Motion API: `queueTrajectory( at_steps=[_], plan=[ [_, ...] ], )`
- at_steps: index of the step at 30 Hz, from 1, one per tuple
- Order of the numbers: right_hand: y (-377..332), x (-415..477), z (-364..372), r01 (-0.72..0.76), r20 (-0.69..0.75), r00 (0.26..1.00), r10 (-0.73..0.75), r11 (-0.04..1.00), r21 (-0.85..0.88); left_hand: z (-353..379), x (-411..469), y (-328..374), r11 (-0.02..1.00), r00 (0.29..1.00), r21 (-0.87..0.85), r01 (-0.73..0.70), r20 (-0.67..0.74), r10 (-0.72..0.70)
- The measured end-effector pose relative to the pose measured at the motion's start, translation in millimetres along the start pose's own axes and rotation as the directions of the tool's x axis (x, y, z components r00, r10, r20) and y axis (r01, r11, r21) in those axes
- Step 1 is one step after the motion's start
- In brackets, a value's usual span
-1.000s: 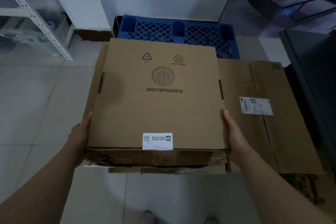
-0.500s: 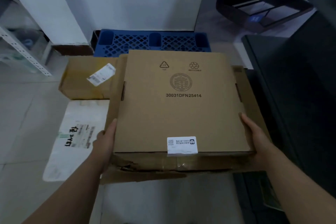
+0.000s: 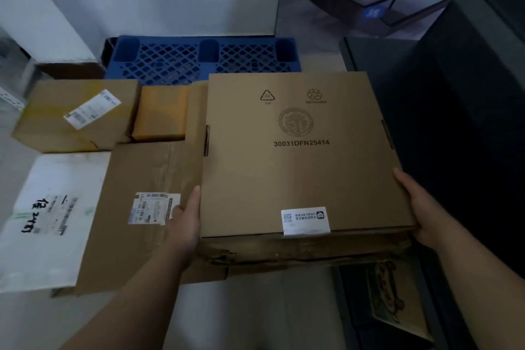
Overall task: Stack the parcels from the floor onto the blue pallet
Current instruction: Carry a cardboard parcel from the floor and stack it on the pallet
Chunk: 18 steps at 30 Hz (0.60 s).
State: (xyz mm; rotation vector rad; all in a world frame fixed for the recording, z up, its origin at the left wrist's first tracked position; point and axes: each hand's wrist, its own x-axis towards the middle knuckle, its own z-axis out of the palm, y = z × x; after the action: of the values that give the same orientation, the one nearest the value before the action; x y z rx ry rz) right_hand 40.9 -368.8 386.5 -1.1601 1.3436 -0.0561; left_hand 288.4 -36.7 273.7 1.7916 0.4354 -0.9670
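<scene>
Pale floor [image 3: 244, 318], blue pallet [image 3: 170, 65] behind, L hand [image 3: 184, 224], R hand [image 3: 423, 213] gripping flat box [image 3: 298, 173]

Parcels [image 3: 76, 116] crowd blue pallet's [image 3: 170, 65] front.

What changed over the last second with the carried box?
The printed box has shifted right, from before the middle of the blue pallet to its right end; nothing taken or let go. The left hand and right hand still hold its sides; the pallet's visible part still carries no parcel.
</scene>
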Motion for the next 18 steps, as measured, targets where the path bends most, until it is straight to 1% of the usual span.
queueTrajectory(
  at_steps=[1,3,5,8,9,10,14,16,18],
  plan=[
    [-0.7,1.4,-2.2,0.006,0.003,1.000,-0.006,1.000,-0.008,6.8,-10.0,5.9,0.998,0.999,0.052,-0.038,-0.016,0.039],
    [-4.7,0.4,-1.2,0.023,0.015,1.000,-0.023,0.999,-0.038,13.9,-27.4,16.0,0.992,0.994,0.079,-0.097,-0.035,0.100],
    [-7.7,1.8,-0.8,0.037,-0.014,0.999,-0.038,0.997,-0.073,12.6,-29.8,20.1,0.994,0.995,0.060,-0.092,-0.038,0.095],
    [-12.8,-0.6,4.7,0.098,-0.039,0.994,-0.104,0.988,-0.123,-4.8,-10.9,13.0,0.992,0.992,-0.005,-0.127,-0.022,0.127],
    [-13.9,-2.1,7.6,0.111,-0.042,0.992,-0.117,0.986,-0.124,-7.7,-21.2,21.4,0.994,0.994,-0.016,-0.106,-0.010,0.106],
    [-15.5,-4.1,11.7,0.119,-0.040,0.991,-0.124,0.986,-0.121,-9.8,-33.9,29.7,0.993,0.993,-0.021,-0.114,-0.008,0.114],
    [-21.9,-26.5,55.2,0.170,0.031,0.985,-0.167,0.980,-0.103,-47.0,-64.1,39.7,0.982,0.982,-0.023,-0.187,0.028,0.188],
    [-22.3,-43.8,90.6,0.222,0.063,0.974,-0.218,0.971,-0.086,-80.8,-73.3,44.1,0.979,0.980,-0.044,-0.197,-0.006,0.197],
    [-17.8,-58.5,131.4,0.261,0.084,0.964,-0.253,0.960,-0.099,-122.6,-74.0,44.4,0.975,0.978,-0.099,-0.201,-0.072,0.195]
  ],
)
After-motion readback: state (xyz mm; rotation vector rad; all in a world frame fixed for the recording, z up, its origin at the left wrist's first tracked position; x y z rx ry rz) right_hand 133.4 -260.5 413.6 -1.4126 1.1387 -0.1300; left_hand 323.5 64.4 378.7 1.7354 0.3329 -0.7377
